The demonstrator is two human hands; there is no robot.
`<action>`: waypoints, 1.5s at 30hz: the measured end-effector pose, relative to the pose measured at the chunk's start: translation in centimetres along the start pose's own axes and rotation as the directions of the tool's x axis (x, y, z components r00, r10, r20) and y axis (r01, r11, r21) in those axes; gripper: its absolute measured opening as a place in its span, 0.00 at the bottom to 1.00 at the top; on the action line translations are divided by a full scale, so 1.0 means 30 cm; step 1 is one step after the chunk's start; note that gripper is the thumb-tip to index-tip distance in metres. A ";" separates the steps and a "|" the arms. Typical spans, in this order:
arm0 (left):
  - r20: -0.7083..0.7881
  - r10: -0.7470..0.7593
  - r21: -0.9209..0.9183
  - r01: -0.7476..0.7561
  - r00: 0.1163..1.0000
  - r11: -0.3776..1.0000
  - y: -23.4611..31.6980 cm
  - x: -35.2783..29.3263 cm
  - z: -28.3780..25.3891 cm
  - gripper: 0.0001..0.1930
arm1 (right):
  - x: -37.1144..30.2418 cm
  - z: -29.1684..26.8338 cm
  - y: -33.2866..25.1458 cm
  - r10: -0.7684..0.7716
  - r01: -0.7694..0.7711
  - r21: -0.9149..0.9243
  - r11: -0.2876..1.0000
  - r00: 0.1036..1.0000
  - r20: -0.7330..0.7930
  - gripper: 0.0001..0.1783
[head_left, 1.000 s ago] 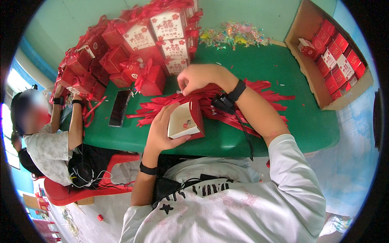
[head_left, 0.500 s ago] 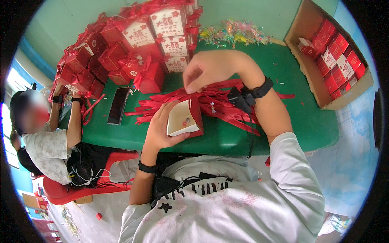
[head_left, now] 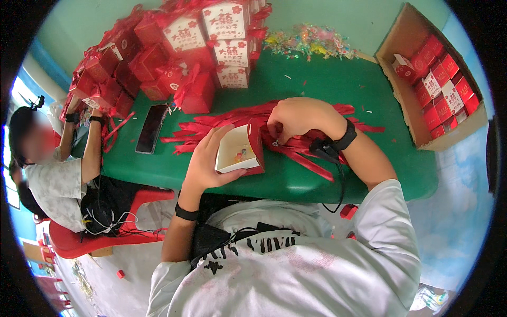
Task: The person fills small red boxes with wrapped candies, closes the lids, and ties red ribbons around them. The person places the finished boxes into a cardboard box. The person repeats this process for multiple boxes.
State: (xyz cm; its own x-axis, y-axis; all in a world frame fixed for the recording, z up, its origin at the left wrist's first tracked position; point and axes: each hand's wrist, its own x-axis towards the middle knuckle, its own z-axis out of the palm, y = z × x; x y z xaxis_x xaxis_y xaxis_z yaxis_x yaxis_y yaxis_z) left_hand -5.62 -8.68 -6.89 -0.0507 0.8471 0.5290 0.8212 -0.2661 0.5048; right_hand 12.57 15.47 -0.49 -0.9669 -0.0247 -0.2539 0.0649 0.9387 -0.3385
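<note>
L hand (head_left: 205, 159) grips 1 box (head_left: 256, 141); R hand (head_left: 302, 117) at 1 shiny pc. (head_left: 275, 143), grip unclear. Green worktop (head_left: 301, 79): 1 phone (head_left: 152, 128). Wall (head_left: 327, 13) lt.-green.

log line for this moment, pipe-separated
left hand: holding open box | right hand: over red ribbons, grip on small shiny piece unclear | in box: small coloured pieces

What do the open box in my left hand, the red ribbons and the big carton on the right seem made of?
Open box: probably thin card, red outside, plain cream inside, judging by its flat walls and crisp edges.
Red ribbons: likely satin-type fabric; the strips show a soft sheen.
Big carton: apparently cardboard, dull brown inside.
</note>
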 end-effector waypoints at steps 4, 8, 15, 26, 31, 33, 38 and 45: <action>-0.016 0.011 0.002 -0.011 1.000 1.000 0.003 -0.003 0.002 0.48 | -0.045 -0.106 -0.029 -0.022 0.017 0.228 0.973 1.000 0.017 0.15; -0.026 0.035 -0.028 -0.035 0.999 0.999 -0.008 0.002 0.011 0.48 | -0.058 -0.117 -0.031 -0.160 0.304 0.356 0.884 0.911 -0.381 0.15; -0.006 0.004 -0.027 -0.004 1.000 1.000 -0.001 0.001 0.003 0.49 | -0.011 -0.063 -0.142 -0.284 0.446 0.175 0.878 0.779 -0.559 0.14; 0.020 0.014 -0.005 -0.014 1.000 1.000 -0.004 -0.001 0.007 0.51 | -0.033 -0.081 -0.086 -0.290 0.351 0.150 0.924 0.900 -0.325 0.15; 0.010 0.029 0.030 -0.029 1.000 0.999 0.006 0.001 0.008 0.51 | -0.055 -0.092 -0.067 -0.284 0.348 0.284 0.893 0.927 -0.243 0.14; 0.016 0.024 0.027 -0.024 1.000 0.999 0.006 0.001 0.007 0.51 | -0.050 -0.088 -0.047 -0.308 0.369 0.318 0.873 0.924 -0.225 0.14; 0.023 0.035 0.029 -0.035 0.999 0.999 -0.012 -0.002 0.012 0.51 | -0.062 -0.119 -0.082 -0.132 0.164 0.307 0.937 0.983 -0.125 0.16; 0.010 0.033 0.033 -0.033 0.999 0.999 -0.009 -0.003 0.012 0.52 | -0.046 -0.078 -0.091 -0.150 0.180 0.358 0.916 0.983 -0.108 0.14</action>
State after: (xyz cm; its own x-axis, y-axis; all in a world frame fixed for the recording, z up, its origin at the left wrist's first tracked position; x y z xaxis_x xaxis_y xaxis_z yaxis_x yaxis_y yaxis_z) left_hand -5.64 -8.52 -7.32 -0.0177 0.8426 0.5382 0.8408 -0.2787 0.4641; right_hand 13.13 13.75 2.92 -0.9866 -0.1283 -0.1005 -0.0259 0.7323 -0.6805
